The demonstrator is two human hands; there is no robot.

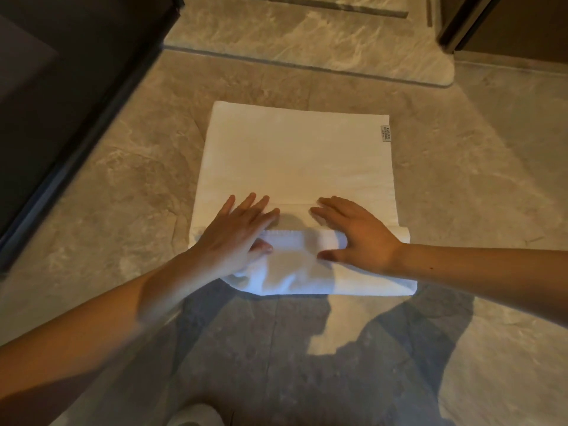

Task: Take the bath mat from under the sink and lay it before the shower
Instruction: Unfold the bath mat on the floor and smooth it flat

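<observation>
A white bath mat lies on the marble floor, its far part spread flat and its near edge still folded over in a thick band. A small label shows at its far right corner. My left hand rests on the folded band at the left, fingers straight on the mat and thumb against the fold. My right hand lies flat on the band a little to the right, fingers stretched forward. Both hands press down on the cloth. The raised marble shower threshold runs across just beyond the mat.
A dark door or panel with a metal bottom rail stands at the left. Another dark frame rises at the far right. Marble floor surrounds the mat. A pale slipper tip shows at the bottom edge.
</observation>
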